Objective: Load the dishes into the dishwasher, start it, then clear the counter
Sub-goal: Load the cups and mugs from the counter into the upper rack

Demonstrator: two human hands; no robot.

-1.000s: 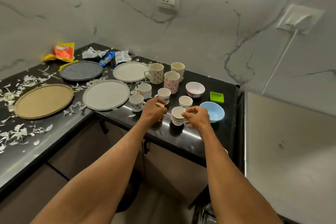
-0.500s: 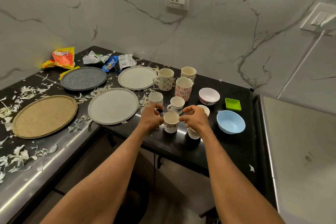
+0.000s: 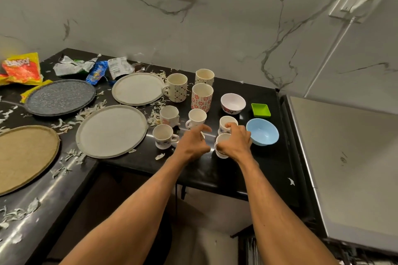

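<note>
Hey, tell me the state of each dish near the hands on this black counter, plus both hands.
Small white cup nearest the edge, upright, gripped by right hand.
Small white cup behind it, upright, a right finger over its rim.
Left hand, fingers curled, hold unclear.
Light blue bowl, upright, empty.
Green square dish, upright, empty.
Red-flowered tall mug, upright.
Nearer round white plate, flat, bare.

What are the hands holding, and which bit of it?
The right hand has its grip round the rim and upper side of the nearest small white patterned cup. Whether the left hand holds anything cannot be told; it hides what is underneath.
</note>
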